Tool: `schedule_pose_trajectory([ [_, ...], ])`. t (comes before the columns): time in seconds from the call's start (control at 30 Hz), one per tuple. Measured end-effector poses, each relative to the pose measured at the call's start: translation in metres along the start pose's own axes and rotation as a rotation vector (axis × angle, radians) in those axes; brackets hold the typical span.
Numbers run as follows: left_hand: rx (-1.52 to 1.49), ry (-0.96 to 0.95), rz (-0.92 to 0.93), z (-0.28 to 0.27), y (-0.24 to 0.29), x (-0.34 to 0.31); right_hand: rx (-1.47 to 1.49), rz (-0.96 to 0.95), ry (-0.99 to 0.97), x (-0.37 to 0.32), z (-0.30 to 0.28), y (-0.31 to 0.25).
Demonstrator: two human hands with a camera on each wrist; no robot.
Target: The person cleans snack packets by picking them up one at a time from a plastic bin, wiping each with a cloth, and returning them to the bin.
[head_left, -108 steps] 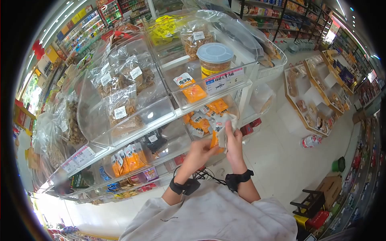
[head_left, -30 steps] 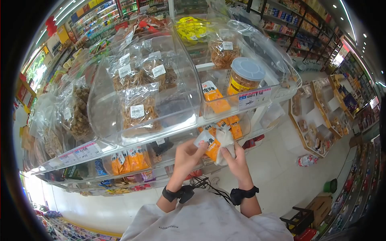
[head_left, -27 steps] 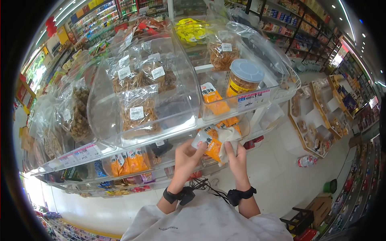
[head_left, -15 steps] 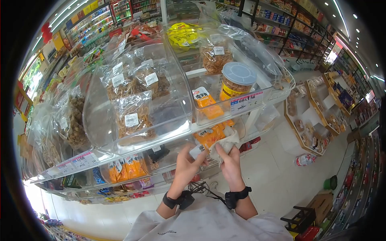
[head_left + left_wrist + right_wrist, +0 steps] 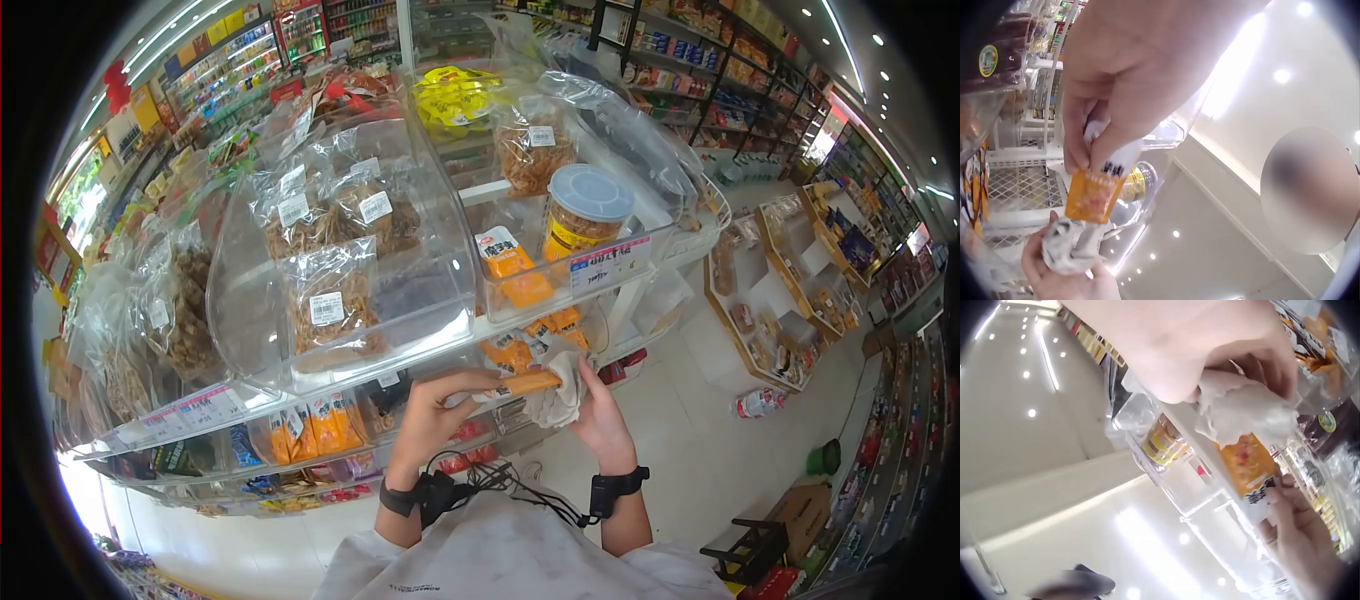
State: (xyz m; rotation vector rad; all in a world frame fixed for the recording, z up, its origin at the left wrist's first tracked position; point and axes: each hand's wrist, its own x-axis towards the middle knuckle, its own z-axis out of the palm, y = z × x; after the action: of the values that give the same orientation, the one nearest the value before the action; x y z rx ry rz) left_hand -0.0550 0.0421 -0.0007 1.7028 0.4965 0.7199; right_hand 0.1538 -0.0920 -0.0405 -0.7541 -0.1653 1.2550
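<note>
My left hand (image 5: 437,405) pinches the white printed end of an orange snack packet (image 5: 1092,194) between thumb and fingers. The packet lies nearly flat, edge toward the head camera. A crumpled whitish cloth (image 5: 556,396) is bunched in my right hand (image 5: 604,410), its fingers curled round it. In the right wrist view the cloth (image 5: 1241,409) covers the packet's far end, and the orange part (image 5: 1246,464) shows between both hands. Below the hands' far side, a clear bin holds more orange packets (image 5: 510,352).
Clear plastic bins line the slanted display rack; one holds a lidded tub (image 5: 587,215) and an orange packet (image 5: 514,268). Bagged dried snacks (image 5: 333,300) fill the bin to the left. A price tag (image 5: 610,262) hangs on the bin's front. A wrapped bottle pack (image 5: 760,401) stands on the floor.
The packet has turned from face-up to edge-on, and the left hand has shifted left. The cloth, earlier spread along the packet's side, now wraps its right end.
</note>
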Motion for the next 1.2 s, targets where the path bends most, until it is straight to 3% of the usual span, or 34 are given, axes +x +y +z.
schedule_pose_trajectory([
  [0.13, -0.035, -0.128, 0.012, -0.005, 0.013, 0.005, -0.177, 0.169, -0.076, 0.005, -0.024, 0.003],
  [0.23, -0.222, -0.158, 0.063, -0.004, -0.012, 0.005, -0.359, 0.129, -0.13, -0.009, -0.011, 0.01],
  [0.27, -0.313, -0.078, 0.018, 0.002, -0.013, 0.002, -0.259, 0.11, -0.079, -0.011, -0.002, 0.012],
  [0.33, -0.499, 0.081, -0.076, 0.024, -0.012, -0.001, -0.249, -0.082, 0.024, -0.003, 0.005, 0.019],
  [0.4, -0.559, -0.062, -0.033, 0.029, -0.013, 0.0, -0.284, -0.244, 0.09, 0.005, 0.007, 0.021],
  [0.43, -0.587, -0.133, -0.012, 0.033, -0.013, 0.001, -0.467, -0.3, 0.107, 0.005, 0.009, 0.021],
  [0.47, -0.565, 0.005, 0.019, 0.044, -0.011, 0.003, -0.649, -0.356, 0.124, 0.003, 0.012, 0.021],
  [0.5, -0.556, 0.059, -0.092, 0.042, -0.019, 0.004, -0.832, -0.409, 0.139, 0.001, 0.015, 0.022],
  [0.57, -0.54, 0.173, -0.315, 0.04, -0.042, 0.008, -0.866, -0.485, 0.109, 0.0, 0.019, 0.028],
  [0.7, -0.62, 0.271, -0.308, 0.038, -0.039, 0.007, -0.666, -0.455, 0.228, -0.001, 0.018, 0.022],
  [0.8, -0.561, 0.216, -0.421, 0.032, -0.042, 0.005, -0.765, -0.62, 0.252, -0.003, 0.022, 0.013],
  [0.9, -0.59, 0.099, -0.469, 0.046, -0.042, 0.004, -1.193, -0.978, 0.096, 0.005, 0.035, 0.025],
  [0.97, -0.696, 0.059, -0.511, 0.055, -0.039, 0.001, -1.517, -0.951, -0.02, -0.001, 0.053, 0.025],
  [1.0, -0.581, 0.115, -0.496, 0.053, -0.024, 0.004, -1.678, -0.928, -0.084, -0.003, 0.059, 0.023],
  [1.1, -0.729, 0.262, -0.385, 0.034, -0.038, 0.011, -1.66, -0.876, -0.257, -0.009, 0.057, 0.025],
  [1.13, -0.576, 0.227, -0.366, 0.018, -0.044, 0.014, -1.692, -0.839, -0.33, -0.014, 0.056, 0.029],
  [1.2, -0.69, 0.294, -0.305, 0.019, -0.035, 0.015, -1.64, -0.77, -0.419, -0.017, 0.04, 0.029],
])
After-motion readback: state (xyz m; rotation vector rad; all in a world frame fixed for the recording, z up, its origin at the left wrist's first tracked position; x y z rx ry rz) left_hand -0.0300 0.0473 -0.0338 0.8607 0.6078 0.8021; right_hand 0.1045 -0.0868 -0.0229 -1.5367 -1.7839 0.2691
